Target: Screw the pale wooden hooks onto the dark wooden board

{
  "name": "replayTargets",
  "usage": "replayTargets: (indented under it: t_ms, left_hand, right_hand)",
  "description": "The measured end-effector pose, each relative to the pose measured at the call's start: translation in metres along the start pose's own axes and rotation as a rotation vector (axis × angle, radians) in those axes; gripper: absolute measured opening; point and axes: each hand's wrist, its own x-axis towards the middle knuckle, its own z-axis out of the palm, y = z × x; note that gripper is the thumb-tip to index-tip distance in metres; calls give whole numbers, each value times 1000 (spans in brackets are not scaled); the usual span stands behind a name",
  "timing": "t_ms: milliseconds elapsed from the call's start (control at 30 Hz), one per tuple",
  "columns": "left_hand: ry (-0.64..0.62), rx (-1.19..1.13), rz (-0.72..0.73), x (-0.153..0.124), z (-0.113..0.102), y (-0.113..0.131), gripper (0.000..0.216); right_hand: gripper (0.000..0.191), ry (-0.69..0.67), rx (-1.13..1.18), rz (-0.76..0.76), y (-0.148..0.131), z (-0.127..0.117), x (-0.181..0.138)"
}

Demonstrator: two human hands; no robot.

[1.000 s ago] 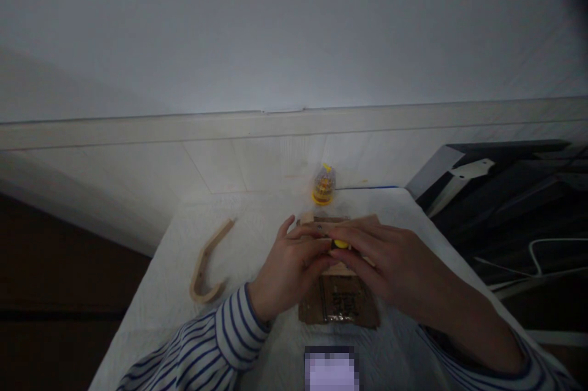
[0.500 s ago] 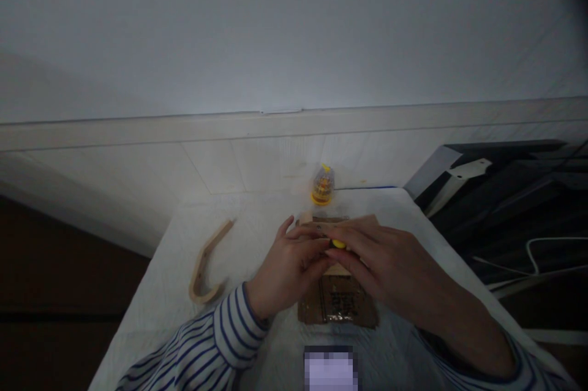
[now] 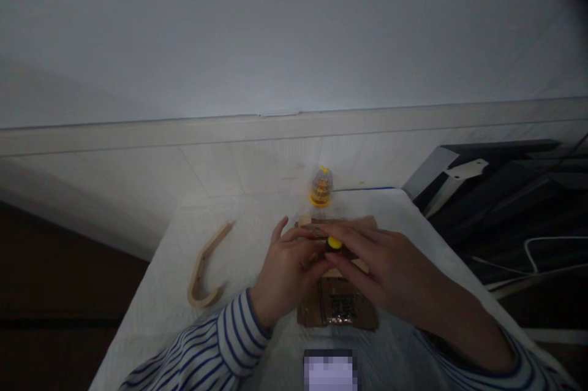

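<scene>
My left hand (image 3: 287, 268) and my right hand (image 3: 381, 265) meet over a brown cardboard piece (image 3: 337, 308) lying on the white table (image 3: 160, 311). Between their fingertips sits a small tool with a yellow cap (image 3: 334, 243). My right hand's fingers pinch that yellow-capped tool. My left hand's fingers curl against a pale wooden part beneath, mostly hidden by both hands. Both sleeves are white with blue stripes.
A curved wooden piece (image 3: 204, 268) lies on the table to the left. A small clear and yellow case (image 3: 321, 186) stands at the table's far edge by the wall. Dark equipment with a white cable (image 3: 528, 207) sits to the right. A blurred patch lies near me.
The hands have barely shifted; the yellow cap shows slightly more between the fingers. The view has drifted a little.
</scene>
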Motion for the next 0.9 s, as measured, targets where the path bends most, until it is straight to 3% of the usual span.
replayTargets:
  t_ms: [167,533,900]
  left_hand:
    - [-29,4,10,1,-2,0,13]
    - [-107,17,18,-1,-4,0,23]
    - [-164,-12,13,1,-6,-1,15]
  right_hand:
    - [29,13,5,-54,1,0,0]
    - [26,13,-78,-5,1,1,-1]
    - [24,30,-98,3,-1,2,1]
